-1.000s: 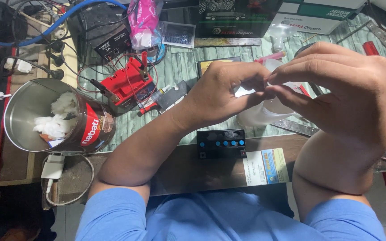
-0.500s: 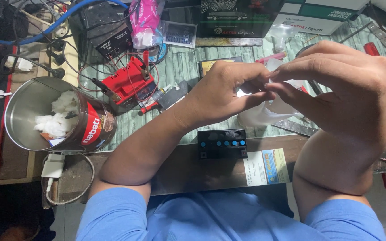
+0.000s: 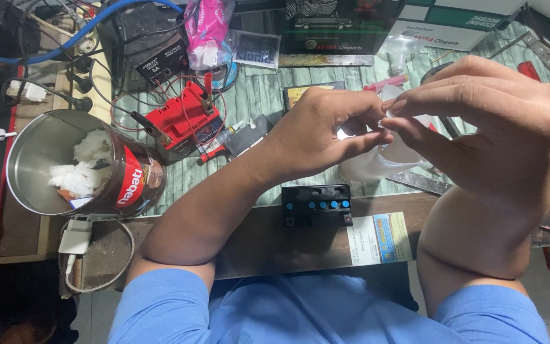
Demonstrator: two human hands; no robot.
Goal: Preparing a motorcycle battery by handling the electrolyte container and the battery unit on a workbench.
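Observation:
My left hand (image 3: 323,137) and my right hand (image 3: 491,121) meet in front of me above the bench, fingertips pinched together on a small clear plastic piece (image 3: 386,118) that is mostly hidden by the fingers. Below them lies a clear plastic bag or bottle (image 3: 377,162) on the green mat. A small black battery (image 3: 316,205) with blue caps on top stands at the bench's front edge, just under my left wrist, beside a printed leaflet (image 3: 377,239).
A metal tin (image 3: 30,185) holding white wadding stands at the left. A red charger (image 3: 183,121) with wires and clips, a black power unit (image 3: 151,44), a pink bag (image 3: 205,28), boxes (image 3: 345,25) and a white phone charger (image 3: 74,237) crowd the bench.
Both hands stay pinched together and have shifted only slightly; the fingers work at the small clear piece. Nothing else on the bench has moved.

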